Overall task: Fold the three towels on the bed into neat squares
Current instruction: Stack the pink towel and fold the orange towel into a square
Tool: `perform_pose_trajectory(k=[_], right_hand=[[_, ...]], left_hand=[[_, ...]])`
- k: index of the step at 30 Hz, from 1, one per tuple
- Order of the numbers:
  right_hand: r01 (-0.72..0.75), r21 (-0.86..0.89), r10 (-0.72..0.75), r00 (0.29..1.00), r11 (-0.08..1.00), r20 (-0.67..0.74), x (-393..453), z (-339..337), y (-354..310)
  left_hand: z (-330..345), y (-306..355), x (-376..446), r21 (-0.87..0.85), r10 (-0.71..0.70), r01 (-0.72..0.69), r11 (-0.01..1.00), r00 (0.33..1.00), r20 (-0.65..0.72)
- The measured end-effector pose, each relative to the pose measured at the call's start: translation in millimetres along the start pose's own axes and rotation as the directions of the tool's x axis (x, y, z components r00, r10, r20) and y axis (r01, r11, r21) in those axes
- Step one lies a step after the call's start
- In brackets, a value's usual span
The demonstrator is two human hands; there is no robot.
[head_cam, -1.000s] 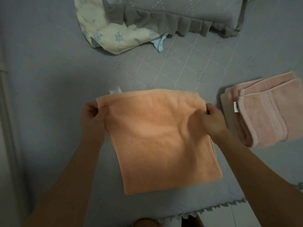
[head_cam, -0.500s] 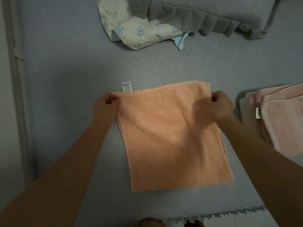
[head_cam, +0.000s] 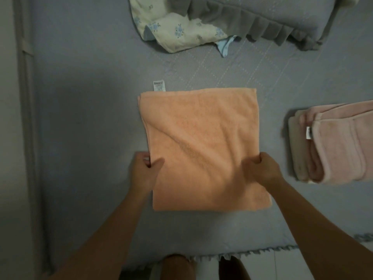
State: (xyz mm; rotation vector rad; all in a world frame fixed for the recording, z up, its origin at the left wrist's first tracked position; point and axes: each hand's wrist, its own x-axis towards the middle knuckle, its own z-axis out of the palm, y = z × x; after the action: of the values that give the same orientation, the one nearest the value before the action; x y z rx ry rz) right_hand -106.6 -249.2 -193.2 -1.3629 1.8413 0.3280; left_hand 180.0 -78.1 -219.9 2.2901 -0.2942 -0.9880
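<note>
An orange towel (head_cam: 201, 142) lies flat on the grey-blue bed (head_cam: 80, 118), folded into a tall rectangle with a white label (head_cam: 159, 85) sticking out at its far left corner. My left hand (head_cam: 146, 168) pinches the towel's left edge about halfway down, thumb on top. On the opposite edge, at the same height, my right hand (head_cam: 262, 168) grips the cloth with curled fingers. A diagonal crease runs between them. To the right sits a folded pink towel (head_cam: 343, 142) stacked on a beige one (head_cam: 296, 146).
A floral cream cloth (head_cam: 177, 31) and a grey frilled pillow (head_cam: 262, 19) lie at the far side of the bed. The bed's fringed near edge (head_cam: 252, 252) runs just in front of my knees. A wall and rail (head_cam: 26, 98) border the left.
Both hands let go of the towel's far corners and slid back along its side edges to the middle, where they now grip. The far edge lies flat on the bed.
</note>
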Motion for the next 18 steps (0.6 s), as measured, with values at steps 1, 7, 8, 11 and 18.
perform_pose_trajectory(k=[1,7,8,11,18], right_hand=[[-0.022,-0.026,0.022,1.0,0.999,0.014,-8.1,3.8,14.6],[0.052,0.193,-0.013,0.981,0.98,-0.196,-40.8,10.7,84.7],[0.116,0.233,-0.059,0.969,0.965,-0.239,-43.2,11.3,91.0],[0.234,0.167,-0.204,0.962,0.958,-0.179,-43.0,16.5,103.2],[0.263,0.122,-0.248,0.961,0.957,-0.125,-39.9,21.1,130.8]], left_hand=[[0.0,-13.9,-17.6,0.034,-0.014,0.014,0.999,1.0,0.019],[-12.0,-58.3,-72.5,0.11,0.037,-0.031,0.993,0.998,-0.049],[-11.9,-61.1,-74.5,0.12,0.053,-0.047,0.992,0.998,-0.046],[-9.1,-67.2,-81.6,0.105,0.048,-0.051,0.993,0.998,0.03],[-5.9,-78.8,-95.7,0.074,-0.129,0.133,0.988,0.99,-0.066]])
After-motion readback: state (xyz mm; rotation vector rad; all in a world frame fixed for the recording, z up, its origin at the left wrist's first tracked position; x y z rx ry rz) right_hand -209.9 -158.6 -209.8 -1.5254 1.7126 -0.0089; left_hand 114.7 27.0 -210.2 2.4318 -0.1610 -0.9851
